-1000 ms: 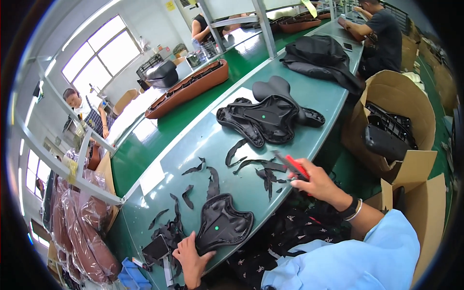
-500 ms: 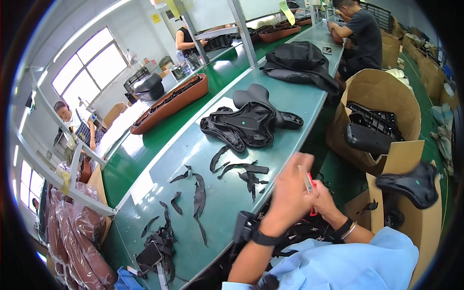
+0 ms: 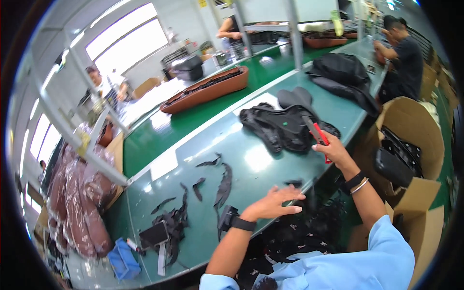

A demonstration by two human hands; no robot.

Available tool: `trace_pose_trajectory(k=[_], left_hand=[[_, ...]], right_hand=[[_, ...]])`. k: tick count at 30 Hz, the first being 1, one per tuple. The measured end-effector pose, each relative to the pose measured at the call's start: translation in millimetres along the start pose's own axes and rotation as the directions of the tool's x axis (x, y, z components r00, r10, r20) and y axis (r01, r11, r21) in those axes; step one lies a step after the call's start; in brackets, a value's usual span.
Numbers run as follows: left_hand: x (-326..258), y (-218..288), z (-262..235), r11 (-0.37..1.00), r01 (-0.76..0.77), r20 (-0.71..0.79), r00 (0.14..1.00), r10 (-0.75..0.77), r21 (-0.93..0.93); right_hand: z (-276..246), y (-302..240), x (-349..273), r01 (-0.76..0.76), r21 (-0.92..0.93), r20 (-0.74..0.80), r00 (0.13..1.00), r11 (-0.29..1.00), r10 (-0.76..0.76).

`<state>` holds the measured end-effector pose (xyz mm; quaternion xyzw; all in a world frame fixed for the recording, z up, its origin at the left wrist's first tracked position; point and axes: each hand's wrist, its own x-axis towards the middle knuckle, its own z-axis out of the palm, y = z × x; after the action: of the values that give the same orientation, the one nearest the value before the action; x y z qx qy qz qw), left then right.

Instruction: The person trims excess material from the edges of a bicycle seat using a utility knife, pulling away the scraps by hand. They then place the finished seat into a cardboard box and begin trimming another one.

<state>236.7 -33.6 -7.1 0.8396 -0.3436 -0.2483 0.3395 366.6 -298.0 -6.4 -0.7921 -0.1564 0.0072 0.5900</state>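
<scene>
My right hand [image 3: 338, 151] grips a red utility knife [image 3: 317, 131], its tip angled up over the table's front edge. Just beyond the knife lie black bicycle saddles [image 3: 285, 126], one with a green dot on its underside. My left hand [image 3: 274, 203] is stretched out flat and open, palm down, at the table edge. Close to its fingertips is a small black scrap [image 3: 293, 183]. Dark, blurred pieces show below the edge beside that hand. Thin black offcut strips [image 3: 224, 186] lie to its left on the green table [image 3: 193, 164].
A phone [image 3: 154, 234] rests on a heap of black scraps near a blue bin [image 3: 123, 260]. Black covering material [image 3: 340, 72] lies farther along the table. Cardboard boxes [image 3: 411, 118] with black parts stand at right. Co-workers sit and stand beyond; a long brown part [image 3: 208, 89] lies across.
My hands have separated: the right moved forward with the knife, the left came to the table edge. Several strips that lay in front of the saddles have left the tabletop. The view has shifted.
</scene>
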Motion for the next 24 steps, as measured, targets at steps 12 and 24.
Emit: trace_pose_trajectory(k=[12, 24], left_hand=[[-57.6, -97.7, -24.6, 0.690, 0.682, -0.692, 0.620, -0.369, 0.243], [-331.5, -19.2, 63.5, 0.220, 0.937, -0.910, -0.176, -0.375, -0.271]], right_hand=[[40.5, 22.9, 28.8, -0.113, 0.186, 0.029, 0.994, 0.976, 0.110], [118.3, -112.7, -17.0, 0.384, -0.196, 0.402, 0.871, 0.903, -0.283]])
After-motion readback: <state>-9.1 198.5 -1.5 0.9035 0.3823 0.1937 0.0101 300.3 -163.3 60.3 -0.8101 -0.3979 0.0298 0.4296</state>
